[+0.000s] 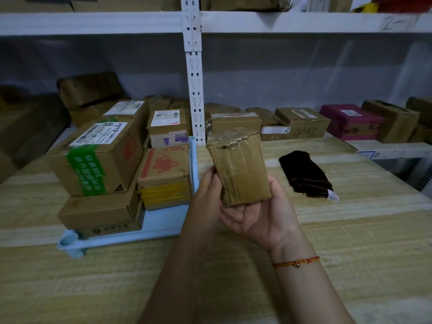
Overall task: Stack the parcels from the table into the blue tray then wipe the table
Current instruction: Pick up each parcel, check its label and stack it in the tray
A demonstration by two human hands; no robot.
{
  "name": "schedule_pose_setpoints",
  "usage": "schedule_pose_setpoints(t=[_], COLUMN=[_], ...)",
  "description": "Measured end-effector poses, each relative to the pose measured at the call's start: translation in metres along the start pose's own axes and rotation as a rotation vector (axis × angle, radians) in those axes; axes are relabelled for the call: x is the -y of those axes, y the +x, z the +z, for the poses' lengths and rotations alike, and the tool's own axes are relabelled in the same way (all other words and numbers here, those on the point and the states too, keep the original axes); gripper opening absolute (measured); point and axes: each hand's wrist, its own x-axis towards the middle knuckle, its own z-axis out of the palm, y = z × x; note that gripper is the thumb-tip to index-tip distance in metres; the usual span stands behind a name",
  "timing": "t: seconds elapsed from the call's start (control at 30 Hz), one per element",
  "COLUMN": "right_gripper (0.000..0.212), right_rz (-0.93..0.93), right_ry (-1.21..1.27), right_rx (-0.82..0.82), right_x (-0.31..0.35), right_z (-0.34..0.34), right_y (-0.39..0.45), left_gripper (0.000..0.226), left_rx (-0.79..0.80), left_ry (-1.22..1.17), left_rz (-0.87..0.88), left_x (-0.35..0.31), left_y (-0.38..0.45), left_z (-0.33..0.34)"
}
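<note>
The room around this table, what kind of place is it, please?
Probably a parcel storeroom: white metal shelving holds taped cardboard boxes with shipping labels, and more parcels are stacked in a blue tray.

Single view only: head-worn wide-angle camera, looking forward and down. Optical axis falls roughly on the two hands [236, 206], which sit close to the lens at centre frame, forearms entering from the bottom edge. The worktop [350, 253] fills the lower half and runs away from the viewer. Shelving [194, 66] faces the camera beyond the far edge, further off and soft. Straight lines bow near the borders. No second view, so no overlap.
</note>
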Motion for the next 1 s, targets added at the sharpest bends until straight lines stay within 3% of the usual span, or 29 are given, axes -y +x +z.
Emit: schedule_pose_setpoints(t=[0.17, 0.4, 0.57, 0.7, 0.83, 1.0], right_gripper=[0.057, 0.013, 0.030, 0.023, 0.064, 0.041], right_rz=[0.024, -0.150, -0.351, -0.290, -0.253, -0.255], right_ry=[-0.090, -0.234, -0.123, -0.041, -0.057, -0.136], right_rx=[-0.080, -0.253, -0.182, -0.137, -0.076, -0.065], right_x=[0.002, -0.006, -0.008, -0.003, 0.000, -0.004], right_z=[0.000, -0.009, -0.004, -0.004, -0.007, -0.002], right_y=[-0.001, 0.009, 0.005, 0.003, 0.002, 0.002], left_gripper=[0.038, 0.035, 0.052, 0.055, 0.048, 0.050], left_rx=[0.049, -0.003, -0.063, -0.105, -0.149, -0.105], left_ry=[-0.067, -0.431, -0.452, -0.433, -0.423, -0.388], left_rz=[-0.035, -0.195, -0.160, -0.125, -0.145, -0.138], left_x=[0.003, -0.003, -0.003, -0.004, -0.005, -0.005], left_y=[0.003, 0.002, 0.005, 0.006, 0.006, 0.004], left_z=[-0.003, -0.010, -0.011, -0.013, -0.015, -0.012])
